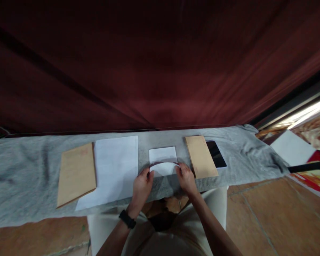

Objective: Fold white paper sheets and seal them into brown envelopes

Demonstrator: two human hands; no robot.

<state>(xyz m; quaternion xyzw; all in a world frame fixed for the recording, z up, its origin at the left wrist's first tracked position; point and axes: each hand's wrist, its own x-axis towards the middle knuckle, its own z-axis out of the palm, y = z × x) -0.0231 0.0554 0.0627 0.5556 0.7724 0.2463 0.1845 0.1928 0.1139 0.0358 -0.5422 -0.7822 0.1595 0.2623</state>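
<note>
Between my two hands a white sheet of paper (164, 169) is held by its left and right ends, its far edge bowed upward. My left hand (143, 185) is closed on the left end, thumb on top. My right hand (186, 178) pinches the right end in the same way. Just beyond lies another piece of white paper (162, 153), flat on the grey cloth and partly covered by the held one. Close by my right hand is a brown envelope stack (201, 156). The fingers under the paper are hidden.
Large white sheets (116, 167) lie left of my hands, with brown envelopes (76, 174) overlapping their left side. A dark-screened phone or tablet (216, 154) sits partly under the right envelopes. Grey cloth (245, 153) covers the narrow table; a dark red curtain (160, 71) hangs behind it.
</note>
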